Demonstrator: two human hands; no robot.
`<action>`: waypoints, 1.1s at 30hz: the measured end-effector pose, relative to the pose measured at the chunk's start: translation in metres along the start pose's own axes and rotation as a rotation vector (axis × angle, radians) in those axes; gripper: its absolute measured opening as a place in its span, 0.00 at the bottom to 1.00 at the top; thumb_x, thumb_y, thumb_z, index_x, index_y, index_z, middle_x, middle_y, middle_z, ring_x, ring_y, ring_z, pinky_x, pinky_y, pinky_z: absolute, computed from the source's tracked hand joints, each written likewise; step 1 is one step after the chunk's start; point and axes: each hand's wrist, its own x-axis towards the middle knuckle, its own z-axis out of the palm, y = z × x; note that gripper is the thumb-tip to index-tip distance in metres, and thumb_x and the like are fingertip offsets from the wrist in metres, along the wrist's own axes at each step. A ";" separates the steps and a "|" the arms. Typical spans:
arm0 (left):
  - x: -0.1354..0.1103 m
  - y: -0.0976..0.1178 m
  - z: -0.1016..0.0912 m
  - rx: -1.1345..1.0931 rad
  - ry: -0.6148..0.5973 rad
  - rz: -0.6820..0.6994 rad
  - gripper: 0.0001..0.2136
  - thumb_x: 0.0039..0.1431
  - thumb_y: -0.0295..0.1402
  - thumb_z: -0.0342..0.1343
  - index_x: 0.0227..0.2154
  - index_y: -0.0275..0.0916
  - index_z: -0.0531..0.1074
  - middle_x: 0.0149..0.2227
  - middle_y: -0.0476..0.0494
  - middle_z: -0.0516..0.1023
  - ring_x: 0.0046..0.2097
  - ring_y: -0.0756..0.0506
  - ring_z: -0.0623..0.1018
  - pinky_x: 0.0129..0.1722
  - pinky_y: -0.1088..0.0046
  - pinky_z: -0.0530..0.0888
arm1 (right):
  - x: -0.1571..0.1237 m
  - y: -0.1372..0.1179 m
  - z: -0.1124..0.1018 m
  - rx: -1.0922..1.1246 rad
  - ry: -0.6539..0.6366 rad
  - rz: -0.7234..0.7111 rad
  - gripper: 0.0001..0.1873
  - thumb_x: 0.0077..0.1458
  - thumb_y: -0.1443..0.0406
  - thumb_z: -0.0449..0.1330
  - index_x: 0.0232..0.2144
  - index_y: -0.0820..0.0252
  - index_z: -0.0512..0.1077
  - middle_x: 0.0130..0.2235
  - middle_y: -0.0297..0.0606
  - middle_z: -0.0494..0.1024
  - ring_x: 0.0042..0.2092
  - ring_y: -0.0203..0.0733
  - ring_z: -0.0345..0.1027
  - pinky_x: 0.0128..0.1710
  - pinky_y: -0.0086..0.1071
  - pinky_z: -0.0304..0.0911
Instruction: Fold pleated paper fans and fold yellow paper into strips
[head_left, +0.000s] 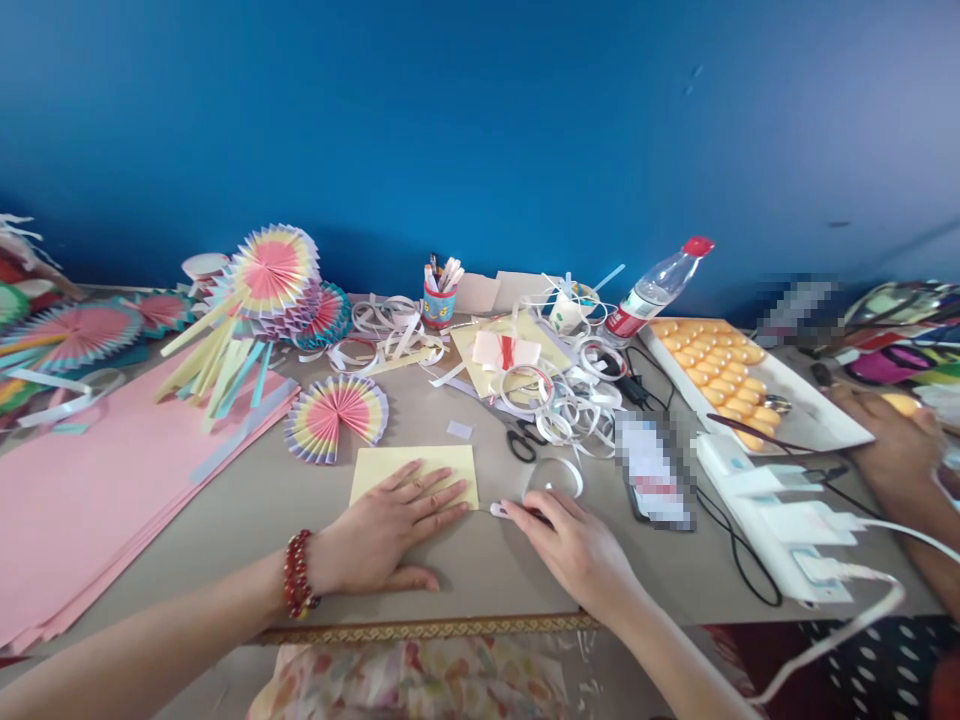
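Observation:
My left hand [386, 530] lies flat with fingers spread on a folded pale yellow paper [442, 462] on the grey table [480, 570]. A red bead bracelet sits on that wrist. My right hand [570, 540] rests just right of the paper, fingers curled round a small white object [501, 510] whose tip shows at the paper's lower right corner. Black scissors [525, 437] lie just beyond both hands, beside a loose white paper ring [555, 470].
A pink paper stack [90, 490] covers the left. Colourful paper fans [336, 415] and white strip rings [570, 400] crowd the back. A pen cup [439, 300], a water bottle [652, 290], a tray of yellow pieces [720, 375] and a power strip [780, 525] sit at right. Another person's hand [892, 435] is far right.

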 end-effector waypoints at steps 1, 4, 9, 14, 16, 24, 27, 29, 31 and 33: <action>0.000 0.000 0.000 0.000 0.001 0.000 0.38 0.64 0.57 0.41 0.70 0.41 0.41 0.71 0.42 0.47 0.71 0.36 0.49 0.68 0.53 0.39 | 0.000 0.000 0.000 0.008 0.003 -0.003 0.16 0.65 0.71 0.51 0.49 0.57 0.75 0.38 0.40 0.76 0.38 0.38 0.71 0.39 0.29 0.66; 0.000 0.000 0.000 0.000 0.006 -0.003 0.37 0.64 0.56 0.41 0.70 0.42 0.42 0.71 0.42 0.47 0.70 0.35 0.49 0.68 0.53 0.39 | -0.001 0.000 0.000 0.029 0.007 -0.001 0.16 0.65 0.72 0.51 0.49 0.58 0.75 0.37 0.40 0.77 0.39 0.38 0.71 0.41 0.28 0.66; 0.000 0.000 -0.001 0.001 0.026 -0.002 0.37 0.64 0.57 0.42 0.69 0.43 0.43 0.71 0.42 0.49 0.70 0.36 0.51 0.68 0.53 0.40 | -0.003 -0.001 0.001 0.047 0.006 0.010 0.16 0.65 0.72 0.52 0.49 0.58 0.75 0.38 0.40 0.76 0.40 0.39 0.70 0.42 0.29 0.67; 0.001 0.001 -0.001 0.009 0.013 -0.008 0.37 0.64 0.57 0.41 0.69 0.42 0.43 0.71 0.41 0.49 0.70 0.36 0.51 0.68 0.52 0.40 | -0.002 -0.004 0.002 0.055 0.020 0.018 0.16 0.66 0.71 0.49 0.48 0.59 0.76 0.36 0.40 0.76 0.39 0.39 0.70 0.44 0.31 0.67; 0.001 0.001 -0.001 0.010 0.018 -0.006 0.37 0.64 0.57 0.41 0.69 0.42 0.43 0.71 0.41 0.49 0.70 0.36 0.50 0.68 0.52 0.41 | -0.003 -0.005 0.001 0.072 0.013 0.026 0.16 0.67 0.71 0.49 0.47 0.59 0.76 0.36 0.39 0.76 0.38 0.38 0.71 0.45 0.30 0.66; 0.000 0.000 0.000 0.023 0.016 -0.004 0.37 0.64 0.57 0.41 0.69 0.42 0.43 0.71 0.41 0.49 0.70 0.36 0.50 0.68 0.53 0.40 | -0.005 -0.014 0.004 0.068 0.000 0.039 0.16 0.65 0.72 0.52 0.50 0.61 0.75 0.37 0.40 0.76 0.38 0.39 0.70 0.41 0.30 0.66; 0.000 0.000 0.002 0.023 0.012 -0.004 0.37 0.64 0.57 0.40 0.69 0.42 0.43 0.71 0.41 0.48 0.70 0.36 0.50 0.68 0.52 0.39 | -0.005 -0.017 0.005 0.070 -0.009 0.038 0.16 0.64 0.73 0.52 0.51 0.61 0.74 0.37 0.40 0.76 0.38 0.39 0.70 0.40 0.29 0.66; 0.000 0.000 0.003 0.018 0.014 -0.001 0.38 0.64 0.57 0.41 0.69 0.41 0.43 0.71 0.41 0.48 0.70 0.36 0.50 0.68 0.52 0.39 | -0.005 -0.019 0.006 0.067 -0.007 0.040 0.17 0.64 0.73 0.52 0.51 0.61 0.74 0.37 0.40 0.76 0.38 0.38 0.70 0.40 0.28 0.65; 0.000 -0.001 0.003 0.010 0.024 -0.002 0.38 0.64 0.57 0.41 0.69 0.42 0.43 0.71 0.41 0.48 0.70 0.36 0.50 0.68 0.52 0.40 | -0.005 -0.020 0.007 0.055 -0.006 0.042 0.17 0.64 0.73 0.53 0.51 0.60 0.74 0.38 0.40 0.76 0.38 0.38 0.71 0.40 0.28 0.65; 0.000 -0.001 0.003 -0.002 0.026 -0.004 0.38 0.64 0.57 0.41 0.69 0.42 0.42 0.71 0.41 0.48 0.70 0.36 0.50 0.68 0.51 0.40 | -0.004 -0.022 0.008 0.043 -0.015 0.039 0.17 0.63 0.73 0.54 0.52 0.60 0.74 0.38 0.40 0.76 0.38 0.38 0.71 0.40 0.28 0.66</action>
